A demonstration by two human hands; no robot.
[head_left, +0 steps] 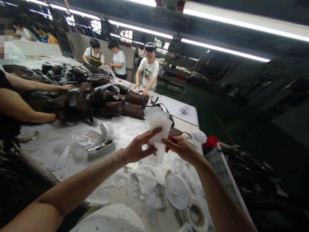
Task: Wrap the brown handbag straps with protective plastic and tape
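Observation:
My left hand [138, 146] is in the middle of the view, its thumb and forefinger spread around a bundle of thin white translucent sheets [158, 120]. The sheets fan upward beyond the forefinger, and some of my fingers are hidden. My right hand [181, 146] is closed on a red-handled tool [170, 143] right beside the sheets. It may be a pair of scissors, but its blades are not clearly visible. Beneath both hands lies a heap of crumpled white material [147, 178].
White fans [177, 191] stand on the table, near a roll of tape [198, 215] and a tape dispenser [101, 149]. Dark brown bags [116, 109] are piled across the far side. A co-worker's arms [36, 109] reach in from the left. A crate [233, 180] stands at right.

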